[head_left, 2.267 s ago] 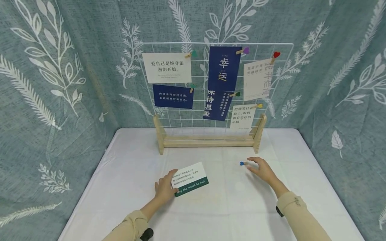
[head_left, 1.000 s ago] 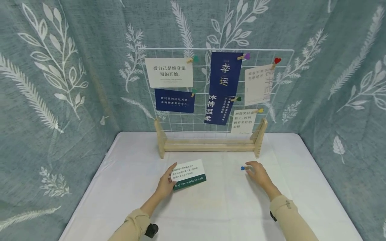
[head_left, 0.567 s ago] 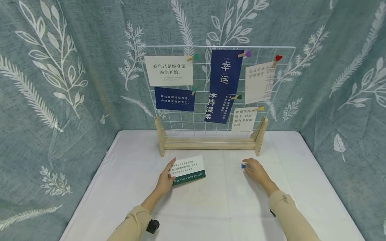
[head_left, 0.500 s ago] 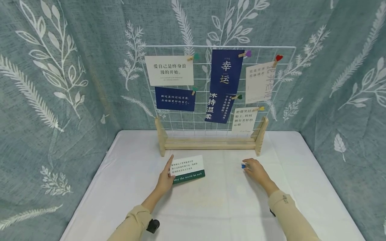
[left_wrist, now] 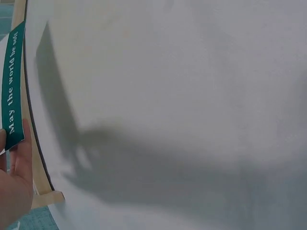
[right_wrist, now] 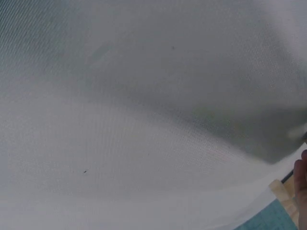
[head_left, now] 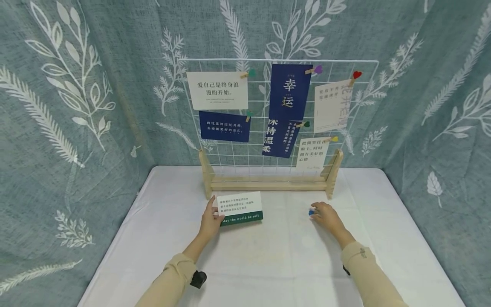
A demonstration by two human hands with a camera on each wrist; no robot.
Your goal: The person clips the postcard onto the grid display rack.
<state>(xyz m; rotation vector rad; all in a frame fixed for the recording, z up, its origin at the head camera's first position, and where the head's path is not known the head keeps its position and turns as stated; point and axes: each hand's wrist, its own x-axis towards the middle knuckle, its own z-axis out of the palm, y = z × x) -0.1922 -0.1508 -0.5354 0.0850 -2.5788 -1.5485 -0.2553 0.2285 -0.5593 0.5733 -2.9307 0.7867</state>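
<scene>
My left hand (head_left: 210, 221) pinches the left edge of a white card (head_left: 239, 204) with a green band reading "May the world be soft". The card is raised with its face toward me, in front of the rack's left half. In the left wrist view, the card's green band (left_wrist: 13, 91) shows at the left border, and its shadow falls on the cloth. Over on the right, my right hand (head_left: 327, 216) pinches a small clothespin with a blue heart (head_left: 311, 212); the fingers hide most of its wooden part. Only some fingertips (right_wrist: 301, 175) show in the right wrist view.
A white wire grid rack (head_left: 281, 60) on a wooden stand (head_left: 268, 186) stands at the back of the white-clothed table (head_left: 264, 264). Several cards, such as a navy one (head_left: 289, 91), hang from it by heart clothespins, one red (head_left: 357, 74). A leaf-patterned curtain (head_left: 126, 64) surrounds the table.
My left hand has lifted the card, moved it toward the rack and turned it more level. My right fingers have closed on the blue-heart clothespin, now largely covering it.
</scene>
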